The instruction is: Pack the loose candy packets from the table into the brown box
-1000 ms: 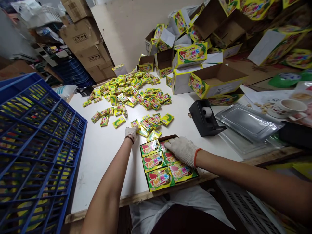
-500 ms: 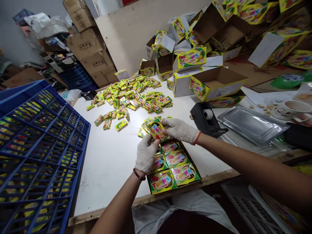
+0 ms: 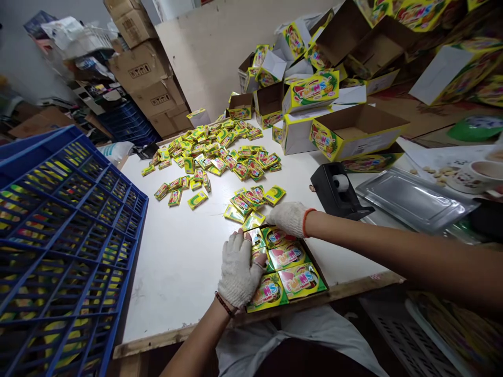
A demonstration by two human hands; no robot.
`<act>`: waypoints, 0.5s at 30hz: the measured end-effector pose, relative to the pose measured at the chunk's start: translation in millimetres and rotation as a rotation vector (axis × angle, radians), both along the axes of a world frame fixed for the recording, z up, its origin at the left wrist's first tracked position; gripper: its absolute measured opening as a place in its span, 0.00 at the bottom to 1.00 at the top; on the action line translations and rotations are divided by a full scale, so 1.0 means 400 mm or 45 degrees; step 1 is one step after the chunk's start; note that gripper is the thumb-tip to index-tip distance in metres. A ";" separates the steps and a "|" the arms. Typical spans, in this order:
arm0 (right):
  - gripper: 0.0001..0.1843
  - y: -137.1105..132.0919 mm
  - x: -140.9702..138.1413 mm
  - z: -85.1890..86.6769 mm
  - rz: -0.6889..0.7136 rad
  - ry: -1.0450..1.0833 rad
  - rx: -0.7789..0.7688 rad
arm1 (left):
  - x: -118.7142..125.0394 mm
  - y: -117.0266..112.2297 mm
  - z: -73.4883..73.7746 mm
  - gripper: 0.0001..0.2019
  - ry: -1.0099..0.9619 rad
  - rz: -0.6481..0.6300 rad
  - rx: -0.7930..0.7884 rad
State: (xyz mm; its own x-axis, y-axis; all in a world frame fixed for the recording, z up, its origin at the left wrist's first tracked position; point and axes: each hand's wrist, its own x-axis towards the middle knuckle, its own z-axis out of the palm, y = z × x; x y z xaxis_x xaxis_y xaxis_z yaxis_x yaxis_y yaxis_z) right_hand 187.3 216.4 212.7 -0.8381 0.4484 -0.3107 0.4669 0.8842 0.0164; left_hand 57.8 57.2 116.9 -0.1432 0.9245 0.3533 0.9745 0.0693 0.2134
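A shallow box (image 3: 319, 266) at the table's front edge holds rows of yellow-green "Twins" packs (image 3: 290, 255). My left hand (image 3: 239, 271), in a white knit glove with bare fingertips, lies flat with fingers spread over the packs on the box's left side. My right hand (image 3: 288, 219), gloved too, rests at the box's far edge, on or beside the far right pack (image 3: 277, 236); its fingers stretch left and hold nothing that I can see. Just beyond the box lies a small group of loose packs (image 3: 251, 198).
A larger heap of packs (image 3: 212, 149) covers the far table. A blue crate (image 3: 74, 230) stands at left. On the right are a black tape dispenser (image 3: 340, 191), a clear plastic tray (image 3: 416, 201) and a mug (image 3: 477, 177). Printed cartons (image 3: 353, 131) are piled behind.
The pack held between both hands is out of them and appears to be in the box. My left hand has flattened onto the packs; my right hand has come down to the far edge.
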 end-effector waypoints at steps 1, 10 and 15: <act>0.17 -0.004 0.006 -0.011 -0.008 0.014 0.040 | -0.023 0.016 0.006 0.20 -0.059 0.000 0.048; 0.18 -0.057 0.014 -0.069 -0.015 -0.002 0.146 | -0.251 0.299 0.029 0.22 0.025 0.064 -0.405; 0.15 -0.015 0.030 -0.042 0.075 0.022 0.019 | -0.269 0.325 0.016 0.27 0.090 0.103 -0.542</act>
